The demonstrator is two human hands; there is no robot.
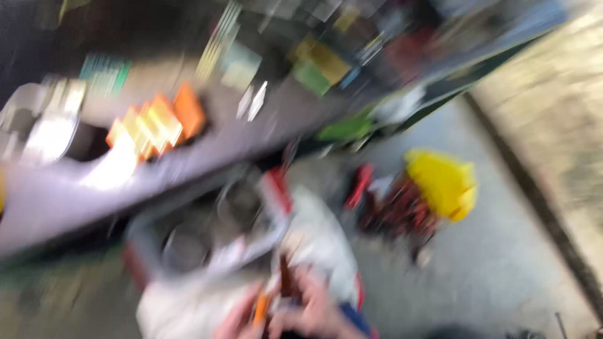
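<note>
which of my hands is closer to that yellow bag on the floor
Right. Your right hand is at the bottom centre, below and left of the yellow bag. Your left hand sits further left, beside it. Both are blurred.

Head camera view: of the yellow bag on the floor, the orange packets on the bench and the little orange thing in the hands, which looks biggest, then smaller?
1. Yellow bag and orange packets: alike through the blur.
2. Small orange thing, smallest though nearest.
</note>
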